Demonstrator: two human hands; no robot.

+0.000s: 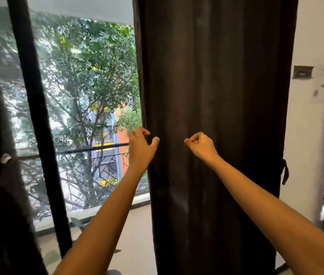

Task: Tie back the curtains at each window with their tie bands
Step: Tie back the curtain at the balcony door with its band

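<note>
A dark brown curtain (216,86) hangs straight down over the right half of the window. My left hand (140,145) is at its left edge, fingers and thumb curled in a C around that edge. My right hand (200,144) is closed into a fist against the front of the curtain and pinches a fold of the fabric. A dark tie band (285,172) dangles loose at the curtain's right edge, beside the wall. At the far left a second dark curtain (0,195) is gathered in by a pale band (5,158).
A black window frame post (36,116) stands between the two curtains, with a balcony railing (89,149) and trees beyond the glass. A white wall with a switch plate (302,72) is to the right. Pale floor (135,235) lies below.
</note>
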